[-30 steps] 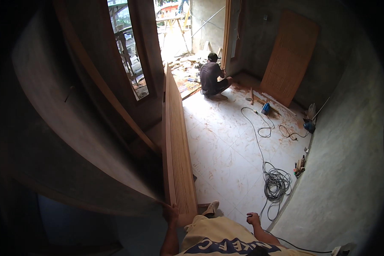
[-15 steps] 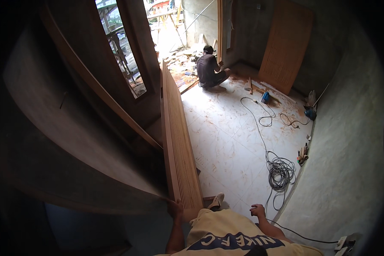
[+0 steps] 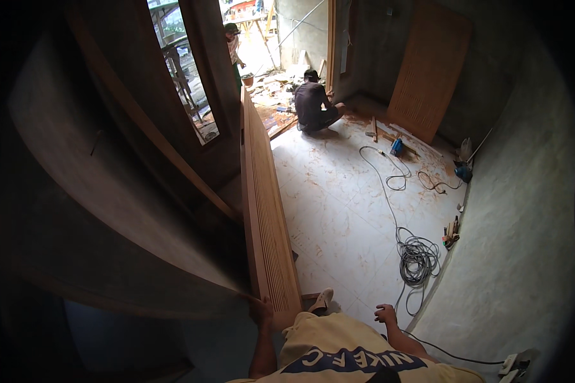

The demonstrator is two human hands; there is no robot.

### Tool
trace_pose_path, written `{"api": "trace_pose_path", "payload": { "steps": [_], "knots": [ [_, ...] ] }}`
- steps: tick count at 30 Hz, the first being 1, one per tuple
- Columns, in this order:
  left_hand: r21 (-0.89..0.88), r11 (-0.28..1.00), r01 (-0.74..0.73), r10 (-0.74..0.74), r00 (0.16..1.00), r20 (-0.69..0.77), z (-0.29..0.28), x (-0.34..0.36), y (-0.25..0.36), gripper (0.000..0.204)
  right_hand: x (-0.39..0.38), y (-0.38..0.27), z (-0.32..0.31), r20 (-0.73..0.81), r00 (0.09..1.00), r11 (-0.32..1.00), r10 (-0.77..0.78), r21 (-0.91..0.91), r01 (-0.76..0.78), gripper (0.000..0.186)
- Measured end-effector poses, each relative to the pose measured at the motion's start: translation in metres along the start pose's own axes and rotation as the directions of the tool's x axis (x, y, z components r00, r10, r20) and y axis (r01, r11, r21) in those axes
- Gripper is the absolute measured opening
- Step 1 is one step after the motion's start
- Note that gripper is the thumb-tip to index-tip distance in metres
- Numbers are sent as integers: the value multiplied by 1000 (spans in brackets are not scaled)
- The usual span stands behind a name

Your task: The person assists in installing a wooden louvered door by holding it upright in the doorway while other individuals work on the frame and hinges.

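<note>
A long brown wooden door (image 3: 271,217) with a grooved face stands on its long edge, stretching from beside me toward the doorway. At its near end my left hand (image 3: 260,311) is closed on the upper edge; the fingertips are partly hidden in shadow. My right hand (image 3: 384,314) hangs over the floor on my right, loosely curled with the fingers a little apart, and nothing shows in it. A shoe (image 3: 324,299) shows beside the door's near end.
A co-worker (image 3: 314,105) squats at the doorway post. Another person (image 3: 233,48) stands outside. A second door (image 3: 431,70) leans at the far right. A blue power tool (image 3: 397,147), wood shavings and a coiled cable (image 3: 419,262) lie on the white tiles. Small tools (image 3: 452,233) rest by the right wall.
A person with a dark cap has come into view outside the doorway, beside a bucket. My hands and the door have hardly moved.
</note>
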State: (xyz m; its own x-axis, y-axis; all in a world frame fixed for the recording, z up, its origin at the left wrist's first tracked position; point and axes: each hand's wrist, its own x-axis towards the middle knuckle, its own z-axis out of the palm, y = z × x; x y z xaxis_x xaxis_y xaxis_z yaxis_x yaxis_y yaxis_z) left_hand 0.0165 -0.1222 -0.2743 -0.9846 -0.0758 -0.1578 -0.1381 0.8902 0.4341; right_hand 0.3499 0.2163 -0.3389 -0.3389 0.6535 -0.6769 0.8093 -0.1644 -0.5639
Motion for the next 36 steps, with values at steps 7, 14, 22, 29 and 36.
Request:
{"api": "trace_pose_path", "payload": {
  "steps": [7,14,22,29,36],
  "knots": [
    [-3,1000,8,-8,1000,26,4,3,-8,90,-3,-4,-1,-1,1000,1000,-3,29,3,39],
    [14,1000,-7,7,1000,12,0,1,-4,95,-4,-7,-1,-5,1000,1000,-1,21,1,40],
    [22,1000,14,-14,1000,14,-9,-1,5,94,-7,-9,-3,-3,1000,1000,24,12,-24,41],
    [10,1000,10,-10,1000,-4,-10,-1,6,93,-6,-7,-4,3,1000,1000,11,-1,-11,41],
    [-10,998,57,-56,995,86,-5,3,1,96,-5,-6,-5,-3,1000,1000,0,-11,0,38]
  ]
}}
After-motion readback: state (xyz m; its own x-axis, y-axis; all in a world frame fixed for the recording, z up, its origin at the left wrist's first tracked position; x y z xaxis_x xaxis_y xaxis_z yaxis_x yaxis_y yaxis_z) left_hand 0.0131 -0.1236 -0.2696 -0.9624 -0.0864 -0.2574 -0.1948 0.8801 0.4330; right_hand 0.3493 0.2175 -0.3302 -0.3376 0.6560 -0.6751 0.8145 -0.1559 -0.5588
